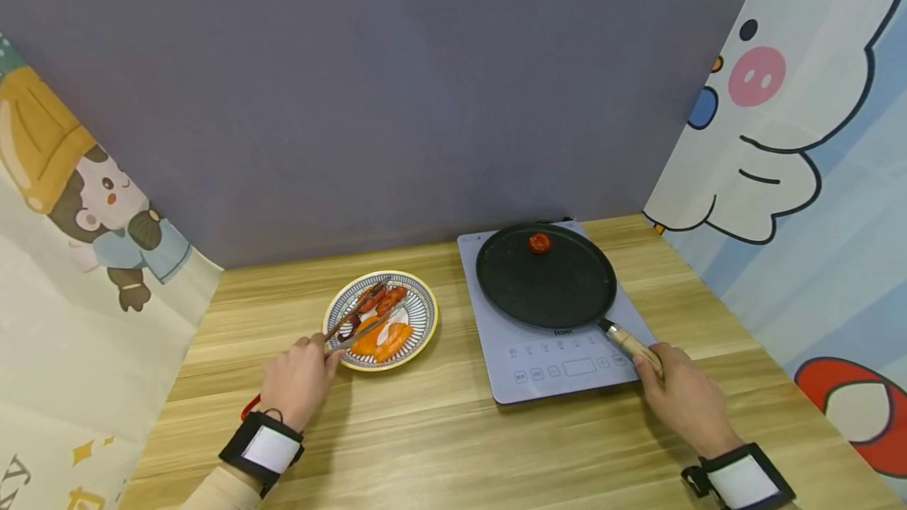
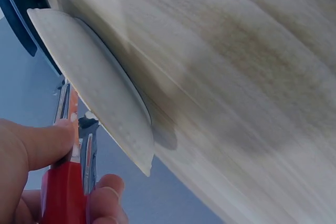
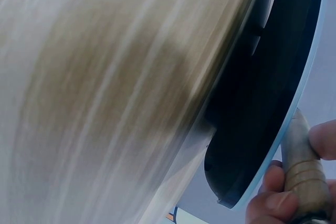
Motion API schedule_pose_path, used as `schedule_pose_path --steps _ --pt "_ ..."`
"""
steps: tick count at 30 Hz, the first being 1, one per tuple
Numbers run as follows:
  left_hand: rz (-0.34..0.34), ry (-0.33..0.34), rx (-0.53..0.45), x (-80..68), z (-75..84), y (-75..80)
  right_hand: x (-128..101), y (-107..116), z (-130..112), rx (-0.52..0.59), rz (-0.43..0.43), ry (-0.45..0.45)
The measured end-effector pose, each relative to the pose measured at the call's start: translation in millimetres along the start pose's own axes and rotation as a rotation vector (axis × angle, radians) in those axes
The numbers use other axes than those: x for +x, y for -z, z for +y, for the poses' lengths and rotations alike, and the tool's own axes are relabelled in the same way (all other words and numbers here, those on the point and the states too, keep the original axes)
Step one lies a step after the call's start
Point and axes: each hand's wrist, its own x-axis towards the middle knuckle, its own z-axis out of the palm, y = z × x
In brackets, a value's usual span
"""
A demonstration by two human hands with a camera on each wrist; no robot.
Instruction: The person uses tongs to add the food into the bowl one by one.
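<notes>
My left hand [image 1: 298, 378] grips red-handled metal tongs [image 1: 357, 318] whose tips reach over a patterned plate [image 1: 423, 312] holding orange slices and reddish sausage pieces [image 1: 383, 301]. In the left wrist view my thumb and fingers squeeze the red tongs [image 2: 65, 187] beside the plate's underside [image 2: 105, 98]. My right hand [image 1: 683, 392] holds the wooden handle [image 1: 635, 346] of a black flat pan [image 1: 546, 278] on a grey induction cooker [image 1: 560, 360]. One red piece [image 1: 540, 242] lies at the pan's far edge. The right wrist view shows fingers wrapped around the wooden handle [image 3: 303, 169].
The wooden table [image 1: 439, 431] is enclosed by a grey back wall and cartoon-printed side panels [image 1: 794, 140]. Black wrist straps sit on both forearms. The cooker's touch panel faces the near side.
</notes>
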Motion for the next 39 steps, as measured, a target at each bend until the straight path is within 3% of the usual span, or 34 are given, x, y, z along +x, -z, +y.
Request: schedule_pose_path --steps 7,20,29,39 --pt "0.037 -0.023 0.023 -4.2 -0.1 -2.0 0.0 0.2 -0.7 0.001 -0.006 -0.006" --pt "0.003 -0.024 0.016 0.5 7.1 -7.0 -0.7 -1.4 0.3 -0.005 -0.006 -0.01" --pt "0.038 -0.041 -0.005 -5.2 5.3 -6.5 -0.7 0.5 -1.1 0.002 -0.009 -0.013" --pt "0.014 -0.025 0.004 -9.1 4.6 -5.0 -0.9 0.7 -1.8 0.0 -0.007 -0.01"
